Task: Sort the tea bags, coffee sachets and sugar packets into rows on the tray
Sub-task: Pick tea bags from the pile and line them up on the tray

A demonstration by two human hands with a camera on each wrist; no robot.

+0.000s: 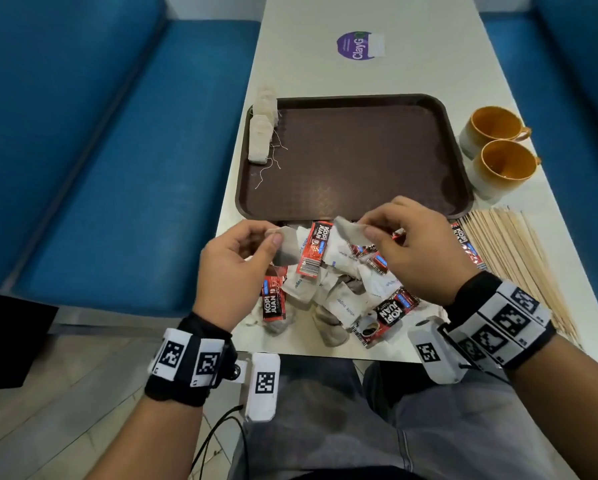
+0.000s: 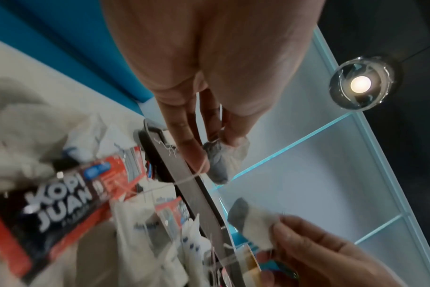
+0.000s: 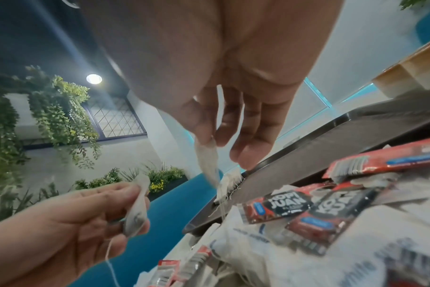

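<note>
My left hand [image 1: 256, 244] pinches a pale tea bag [image 1: 287, 249] above the near pile; the same tea bag [image 2: 221, 161] hangs from its fingertips in the left wrist view. My right hand [image 1: 391, 233] pinches a second tea bag [image 1: 347, 230], seen edge-on as a tea bag [image 3: 209, 163] in the right wrist view. Below both lies a mixed pile of red coffee sachets [image 1: 314, 252], white sugar packets [image 1: 346, 303] and more tea bags. The brown tray [image 1: 359, 157] lies beyond, with a row of tea bags [image 1: 263, 133] along its left edge.
Two orange-lined mugs [image 1: 498, 150] stand right of the tray. A bundle of wooden stirrers [image 1: 519, 258] lies at the right edge of the white table [image 1: 325, 64]. Blue bench seats [image 1: 117, 150] flank the table. A purple sticker [image 1: 356, 45] marks the far end.
</note>
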